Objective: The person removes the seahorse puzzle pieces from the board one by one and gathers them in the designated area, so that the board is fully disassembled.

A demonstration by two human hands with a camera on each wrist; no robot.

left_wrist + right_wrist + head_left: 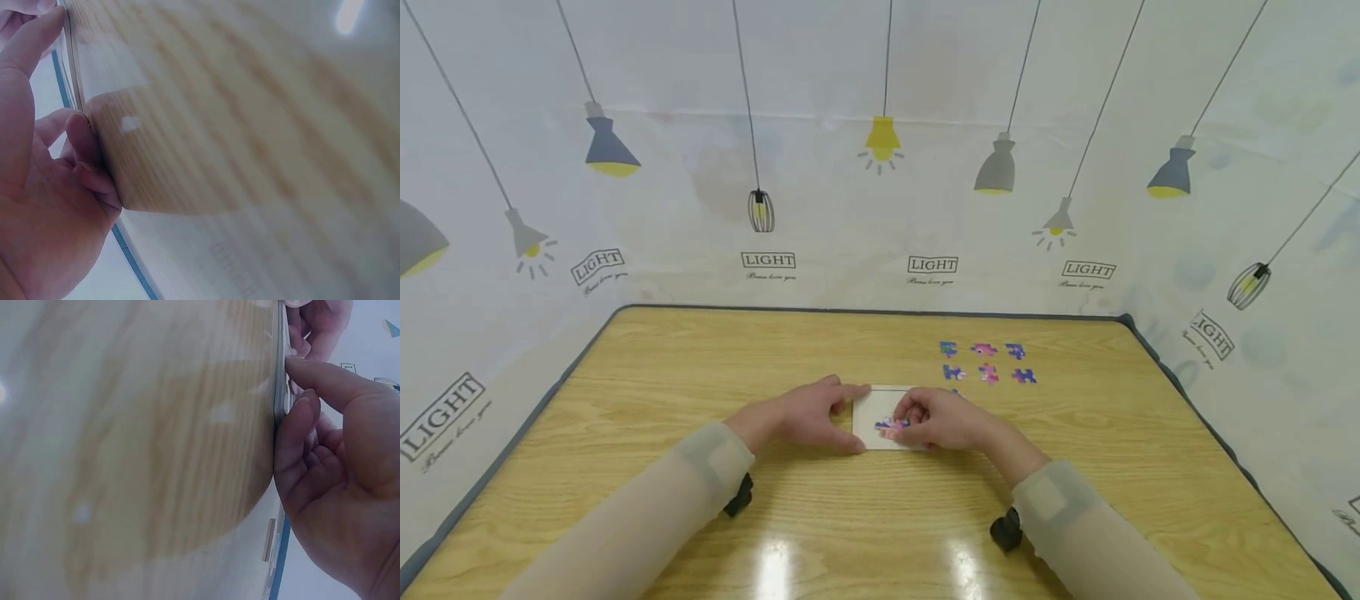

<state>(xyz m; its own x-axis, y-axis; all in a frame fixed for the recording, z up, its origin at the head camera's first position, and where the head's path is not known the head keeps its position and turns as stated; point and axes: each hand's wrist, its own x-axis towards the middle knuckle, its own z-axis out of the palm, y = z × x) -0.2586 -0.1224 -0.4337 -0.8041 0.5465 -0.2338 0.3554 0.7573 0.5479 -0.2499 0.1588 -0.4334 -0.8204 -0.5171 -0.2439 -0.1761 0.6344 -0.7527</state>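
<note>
A square white board (867, 407) lies on the wooden table, with a small patch of pink and blue jigsaw puzzle pieces (887, 426) on it. My left hand (811, 413) steadies the board's left side, its index finger at the far corner and its thumb at the near one. Over the board, my right hand (951, 419) pinches a jigsaw piece between thumb and fingertips, mostly hidden by the fingers. The left wrist view shows the left hand (53, 181) low at the table surface. In the right wrist view, the right hand (350, 450) touches down near the board's edge.
Loose jigsaw pieces (988, 373) lie in rows beyond my right hand, one partly hidden behind it. The wooden table (700, 354) has a dark edge (865, 311). Behind it hangs a white backdrop (820, 158) printed with lamps.
</note>
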